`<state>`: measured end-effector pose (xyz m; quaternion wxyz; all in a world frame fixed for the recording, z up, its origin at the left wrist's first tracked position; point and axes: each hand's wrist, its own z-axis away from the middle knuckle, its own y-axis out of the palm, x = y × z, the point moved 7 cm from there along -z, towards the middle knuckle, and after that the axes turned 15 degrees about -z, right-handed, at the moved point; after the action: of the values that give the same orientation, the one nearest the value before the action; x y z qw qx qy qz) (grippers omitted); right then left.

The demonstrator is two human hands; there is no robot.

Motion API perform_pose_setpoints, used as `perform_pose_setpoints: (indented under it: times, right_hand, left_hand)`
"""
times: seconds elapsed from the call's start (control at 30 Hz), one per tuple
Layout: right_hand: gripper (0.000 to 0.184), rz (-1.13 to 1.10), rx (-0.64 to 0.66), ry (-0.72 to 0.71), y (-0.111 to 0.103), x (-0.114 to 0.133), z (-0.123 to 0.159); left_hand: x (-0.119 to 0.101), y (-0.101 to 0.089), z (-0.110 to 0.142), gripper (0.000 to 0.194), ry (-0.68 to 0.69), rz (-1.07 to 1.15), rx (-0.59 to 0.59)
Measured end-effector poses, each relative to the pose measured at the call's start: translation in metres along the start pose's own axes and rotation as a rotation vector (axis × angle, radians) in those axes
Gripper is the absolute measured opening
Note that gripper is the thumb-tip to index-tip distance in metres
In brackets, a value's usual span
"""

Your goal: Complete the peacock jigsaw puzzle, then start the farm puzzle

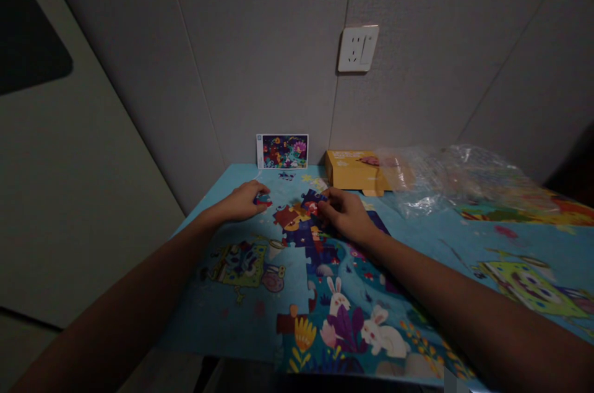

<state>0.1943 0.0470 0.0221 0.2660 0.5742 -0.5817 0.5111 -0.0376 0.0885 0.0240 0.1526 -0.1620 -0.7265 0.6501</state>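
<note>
A partly joined jigsaw puzzle (334, 294) with rabbits and flowers lies on a blue cartoon-print table cover (223, 312). My left hand (244, 201) rests at the table's far left, fingers curled round a small dark puzzle piece (263, 199). My right hand (346, 212) sits on the puzzle's upper edge, fingers pinched on a blue and red piece (312, 200) that touches the joined section.
A small reference picture card (282, 151) leans against the grey wall. A yellow box (355, 171) and a crumpled clear plastic bag (455, 185) lie at the back right. A wall socket (357, 48) is above. A few loose pieces (301, 179) lie near the card.
</note>
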Motion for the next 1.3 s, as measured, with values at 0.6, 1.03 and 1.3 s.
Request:
perform_pose_setpoints:
  times: [0.6, 1.03, 1.3]
  right_hand:
    - [0.013, 0.013, 0.061, -0.01, 0.005, 0.014, 0.004]
    - [0.023, -0.153, 1.146, -0.16, 0.094, 0.095, 0.106]
    - [0.028, -0.13, 1.072, -0.093, 0.087, 0.087, 0.094]
  left_hand:
    - [0.013, 0.002, -0.001, 0.052, -0.183, -0.041, 0.027]
    - [0.014, 0.003, 0.0, 0.044, -0.175, -0.01, 0.004]
    - [0.013, 0.003, 0.0, 0.046, -0.173, -0.01, 0.022]
